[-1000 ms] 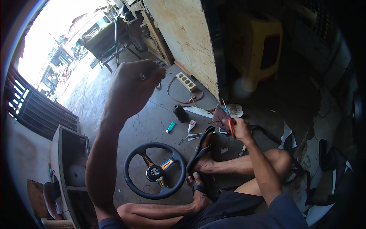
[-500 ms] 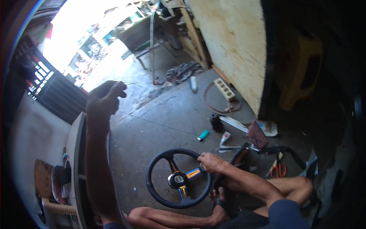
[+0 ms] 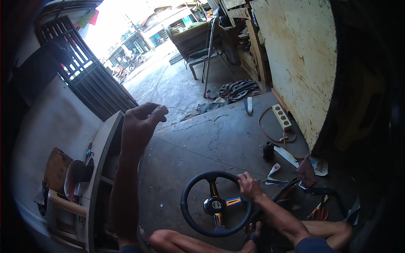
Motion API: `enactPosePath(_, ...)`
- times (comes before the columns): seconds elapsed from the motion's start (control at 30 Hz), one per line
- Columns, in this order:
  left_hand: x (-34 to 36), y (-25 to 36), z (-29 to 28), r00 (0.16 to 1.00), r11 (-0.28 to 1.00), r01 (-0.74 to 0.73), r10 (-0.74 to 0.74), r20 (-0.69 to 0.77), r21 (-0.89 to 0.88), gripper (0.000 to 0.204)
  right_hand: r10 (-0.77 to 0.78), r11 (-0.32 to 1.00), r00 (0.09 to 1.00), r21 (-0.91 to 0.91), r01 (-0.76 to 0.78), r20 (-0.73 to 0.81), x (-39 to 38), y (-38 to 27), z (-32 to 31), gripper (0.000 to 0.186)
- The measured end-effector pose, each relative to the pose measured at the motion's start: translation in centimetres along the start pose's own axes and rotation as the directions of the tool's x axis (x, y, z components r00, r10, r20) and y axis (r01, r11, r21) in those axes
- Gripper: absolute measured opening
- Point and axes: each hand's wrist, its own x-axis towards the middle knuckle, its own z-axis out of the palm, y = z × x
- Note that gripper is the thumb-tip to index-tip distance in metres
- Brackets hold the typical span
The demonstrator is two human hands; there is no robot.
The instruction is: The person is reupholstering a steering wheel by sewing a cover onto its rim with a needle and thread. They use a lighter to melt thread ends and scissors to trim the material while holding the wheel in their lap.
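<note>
My left hand (image 3: 144, 122) is raised at the left, thumb and fingers pinched on a thin dark thread. A short end sticks out past the fingertips. Below the hand, a taut length of thread (image 3: 198, 152) slants down right toward the steering wheel (image 3: 187, 211). This wheel has a black rim, shiny gold-and-blue spokes and a round centre cap, and lies tilted by my legs. My right hand (image 3: 249, 186) is closed over its upper right rim. Whether those fingers also pinch the thread is hidden.
A dark spool (image 3: 268, 152), a white bottle with a nozzle (image 3: 274, 169) and orange-handled scissors (image 3: 322, 212) lie right. A power strip (image 3: 281, 117) with its cord is beyond, beside a leaning board (image 3: 295, 63). A cabinet (image 3: 105, 143) stands left.
The view has shifted, so the scene sits further right and lower. My left hand still holds the thread up, and my right hand stays on the rim. The green lighter no longer shows.
</note>
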Motion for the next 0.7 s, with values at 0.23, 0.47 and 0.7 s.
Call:
enactPosePath(0.23, -1.6, 3.6, 2.2, 0.996, 0.994, -0.085, 0.082, -0.035, -0.075, 0.022, 0.122, 0.844, 0.992, 0.529, -0.093, -0.021, -3.3, -11.5, -11.6, 0.029)
enactPosePath(0.47, -11.8, 5.1, 7.7, 0.99, 0.922, 0.133, -0.105, 0.098, -0.364, 0.017, 0.356, 0.311, 0.934, 0.939, -0.147, 0.029, -1.8, -17.5, -16.4, 0.043)
enactPosePath(0.7, -15.1, 5.0, 11.4, 0.983, 0.867, 0.163, -0.101, 0.154, -0.471, 0.016, 0.433, -0.227, 0.818, 0.924, -0.307, 0.378, -2.1, -15.5, -15.9, 0.033)
